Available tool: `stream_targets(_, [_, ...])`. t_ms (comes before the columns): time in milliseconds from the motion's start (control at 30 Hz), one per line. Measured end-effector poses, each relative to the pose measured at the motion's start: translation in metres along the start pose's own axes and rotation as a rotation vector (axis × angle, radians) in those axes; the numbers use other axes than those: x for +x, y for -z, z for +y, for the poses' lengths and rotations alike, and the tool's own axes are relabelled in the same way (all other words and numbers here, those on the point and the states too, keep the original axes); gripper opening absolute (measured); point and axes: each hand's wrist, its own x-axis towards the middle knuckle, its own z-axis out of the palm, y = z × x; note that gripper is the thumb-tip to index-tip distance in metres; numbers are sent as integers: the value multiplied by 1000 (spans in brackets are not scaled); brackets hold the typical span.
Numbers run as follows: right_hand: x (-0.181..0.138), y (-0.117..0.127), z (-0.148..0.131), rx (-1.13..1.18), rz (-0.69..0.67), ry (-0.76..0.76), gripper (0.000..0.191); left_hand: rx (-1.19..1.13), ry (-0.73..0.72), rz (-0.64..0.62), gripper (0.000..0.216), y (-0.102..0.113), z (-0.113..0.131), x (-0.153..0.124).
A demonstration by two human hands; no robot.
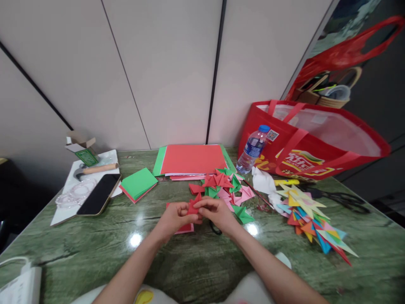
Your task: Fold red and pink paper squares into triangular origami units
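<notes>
My left hand and my right hand meet over the green marble table, both pinched on a small folded red paper piece. A red paper square lies under my left hand. Just beyond my hands is a heap of folded red, green and pink paper pieces. Part of a pair of black scissors shows under my right hand.
A stack of red and green sheets lies at the back, a green square pad to its left. A phone, hammer and small box are far left. A water bottle, red bag, coloured folded star and black scissors are right.
</notes>
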Motion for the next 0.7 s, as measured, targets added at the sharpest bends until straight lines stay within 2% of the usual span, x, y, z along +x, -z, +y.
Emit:
stream_targets(133, [0, 0, 2, 27, 13, -9, 13, 31, -22, 67, 30, -4, -4, 3])
stream_targets(267, [0, -2, 3, 48, 47, -89, 15, 12, -43, 33, 29, -7, -4, 3])
stream_targets(367, [-1, -2, 4, 144, 38, -187, 18, -19, -53, -18, 27, -5, -2, 2])
stream_targets(567, [1, 9, 5, 586, -75, -457, 28, -78, -76, -232, 29, 1, 2, -4])
stream_targets(700, [2, 16, 4, 752, -162, -505, 30, -96, -101, -301, 30, 1, 4, -7])
